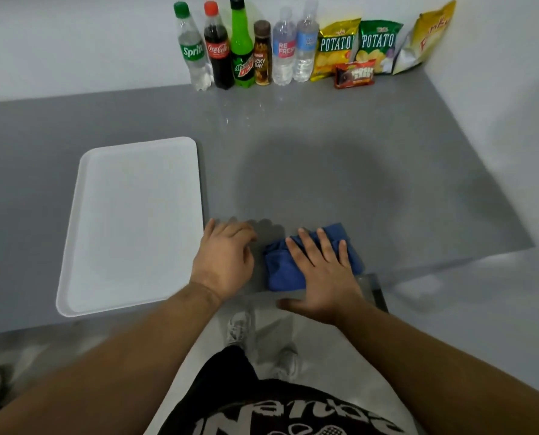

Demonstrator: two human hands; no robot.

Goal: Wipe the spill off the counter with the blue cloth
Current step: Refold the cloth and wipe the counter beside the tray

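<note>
A folded blue cloth (282,268) lies on the grey counter (340,171) close to its front edge. My right hand (321,271) rests flat on top of the cloth, fingers spread and pointing away from me. My left hand (224,259) sits on the bare counter just left of the cloth, fingers loosely curled and holding nothing. A faint patch of small wet glints (236,117) shows on the counter far back, in front of the bottles; I cannot make out its outline.
A white tray (136,224) lies on the counter's left side. Several bottles (243,45) and snack bags (378,45) stand along the back wall. The wall closes the right side. My legs and shoes show below the counter edge.
</note>
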